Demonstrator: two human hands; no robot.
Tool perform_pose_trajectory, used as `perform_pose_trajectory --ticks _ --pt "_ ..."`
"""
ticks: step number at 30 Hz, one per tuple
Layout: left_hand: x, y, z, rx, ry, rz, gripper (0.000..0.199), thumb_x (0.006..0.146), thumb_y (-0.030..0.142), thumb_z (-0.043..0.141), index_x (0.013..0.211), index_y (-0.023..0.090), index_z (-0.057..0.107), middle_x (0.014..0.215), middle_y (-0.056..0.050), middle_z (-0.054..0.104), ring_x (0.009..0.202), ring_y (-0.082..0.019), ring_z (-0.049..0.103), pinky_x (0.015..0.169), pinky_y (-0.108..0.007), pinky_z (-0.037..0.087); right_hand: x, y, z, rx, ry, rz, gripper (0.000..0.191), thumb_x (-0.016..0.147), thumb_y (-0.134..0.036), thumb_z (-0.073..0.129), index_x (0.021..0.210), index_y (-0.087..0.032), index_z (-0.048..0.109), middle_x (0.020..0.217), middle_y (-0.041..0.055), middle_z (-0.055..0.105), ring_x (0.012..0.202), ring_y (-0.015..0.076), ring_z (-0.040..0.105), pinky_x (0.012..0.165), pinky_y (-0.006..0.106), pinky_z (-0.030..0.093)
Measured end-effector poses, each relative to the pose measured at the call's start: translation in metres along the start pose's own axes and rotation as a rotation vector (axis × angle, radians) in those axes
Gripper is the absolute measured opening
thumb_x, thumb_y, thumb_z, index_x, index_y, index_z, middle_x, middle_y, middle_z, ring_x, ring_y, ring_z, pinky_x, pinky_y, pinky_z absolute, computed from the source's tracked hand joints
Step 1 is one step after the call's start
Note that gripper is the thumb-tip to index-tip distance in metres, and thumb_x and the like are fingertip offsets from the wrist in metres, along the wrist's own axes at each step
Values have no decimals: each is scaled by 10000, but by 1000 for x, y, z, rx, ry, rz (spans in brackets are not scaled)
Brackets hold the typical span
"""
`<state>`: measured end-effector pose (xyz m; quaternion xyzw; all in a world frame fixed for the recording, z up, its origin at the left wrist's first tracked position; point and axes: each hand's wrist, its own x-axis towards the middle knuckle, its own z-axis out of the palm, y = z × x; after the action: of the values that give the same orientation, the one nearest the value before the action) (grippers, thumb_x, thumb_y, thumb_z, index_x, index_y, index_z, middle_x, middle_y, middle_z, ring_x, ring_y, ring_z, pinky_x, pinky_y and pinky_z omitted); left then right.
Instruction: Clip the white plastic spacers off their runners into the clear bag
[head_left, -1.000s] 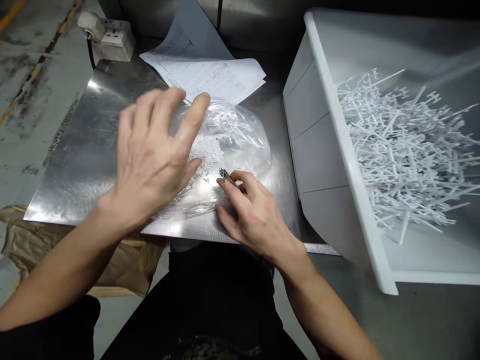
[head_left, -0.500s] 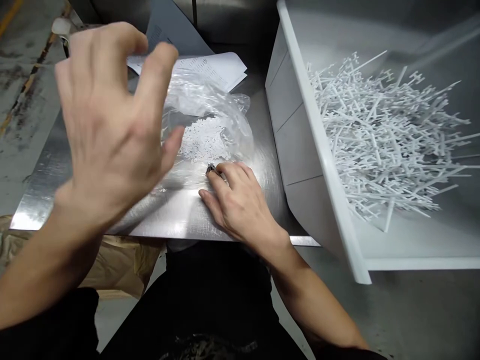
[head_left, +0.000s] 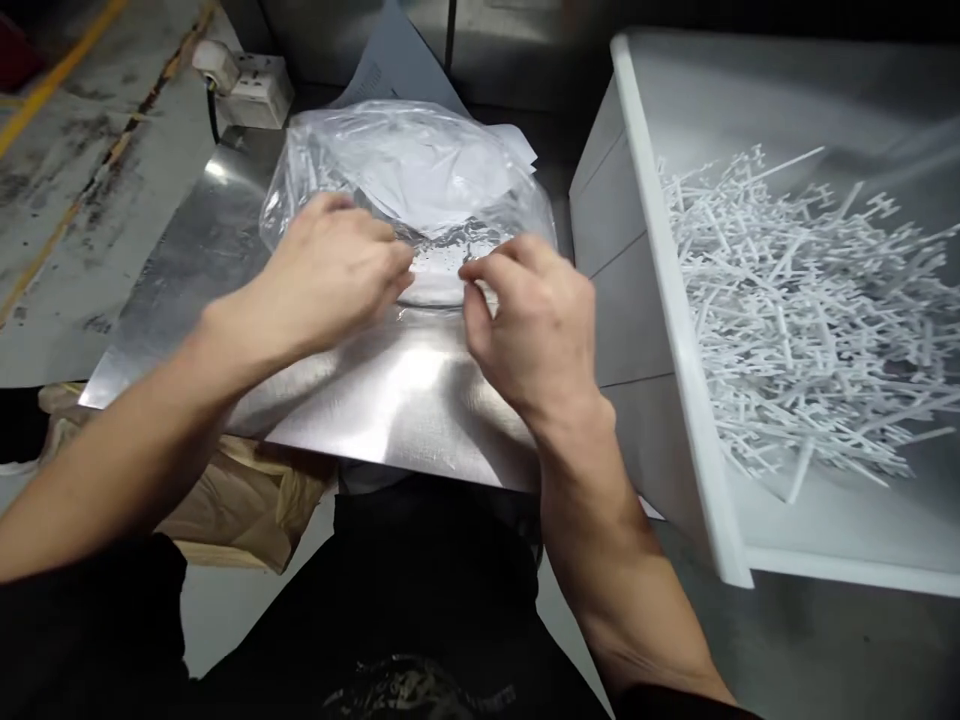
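A clear plastic bag lies on the metal tabletop, its film bulging upward at the back. Small white pieces show inside it, between my hands. My left hand is closed, knuckles up, at the near left edge of the bag, and the film seems pinched in its fingers. On the near right edge, my right hand pinches the film between thumb and forefinger. The fingertips of both hands are partly hidden or blurred.
At right, a large white bin holds a heap of thin white plastic sticks. Papers lie behind the bag. A power strip with a plug sits at back left. Brown paper lies below the metal tabletop.
My left hand has come down from above the table to the bag and closed. My right hand has lifted off the tabletop into a pinch. The bag's film has puffed up and spread.
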<state>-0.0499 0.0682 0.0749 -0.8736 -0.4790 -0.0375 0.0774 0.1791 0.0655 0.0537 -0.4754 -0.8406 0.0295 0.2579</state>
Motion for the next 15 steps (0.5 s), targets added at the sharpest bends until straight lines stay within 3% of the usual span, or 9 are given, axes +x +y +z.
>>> perform_pose_trajectory --ticks 3,5,8,11,13,15 --pt "-11 13 -8 -29 -30 78 334 1065 213 457 872 221 730 802 -43 705 769 -254 696 1031 -538 588 -10 0 -7 24 18 -102 275 1039 -116 551 1034 -150 824 1046 169 784 935 355 750 814 526 633" --pt "-33 34 -1 -13 -44 153 263 1013 125 513 926 194 751 850 -62 741 790 -275 721 922 -510 629 -33 3 -4 126 -33 -206 221 1026 -140 600 1048 -132 820 1015 167 795 900 346 760 805 525 661" --pt "-66 62 11 72 -21 147 230 909 2 573 885 164 734 872 -95 753 808 -293 736 813 -476 646 -66 10 9 249 -78 -194 162 1018 -180 674 1114 -149 802 1072 171 807 944 344 782 811 524 696" --pt "-79 71 -1 -57 164 117 196 975 28 621 1009 180 739 1005 -97 793 909 -266 765 827 -431 656 -79 12 20 269 -9 -181 138 1057 -221 676 1141 -184 779 1097 175 798 998 354 780 830 553 698" --pt "-73 66 -18 -107 376 74 192 1032 123 686 1198 213 718 1097 -88 806 969 -259 771 830 -424 646 -79 9 22 273 81 -190 120 1066 -234 684 1137 -192 771 1079 173 797 1014 364 782 845 576 691" --pt "-58 53 -29 -54 503 -43 350 1036 239 766 1368 239 657 1199 -105 801 1066 -294 764 862 -458 630 -75 7 22 304 180 -170 95 1056 -229 709 1120 -194 770 1072 170 801 1010 357 789 839 567 685"
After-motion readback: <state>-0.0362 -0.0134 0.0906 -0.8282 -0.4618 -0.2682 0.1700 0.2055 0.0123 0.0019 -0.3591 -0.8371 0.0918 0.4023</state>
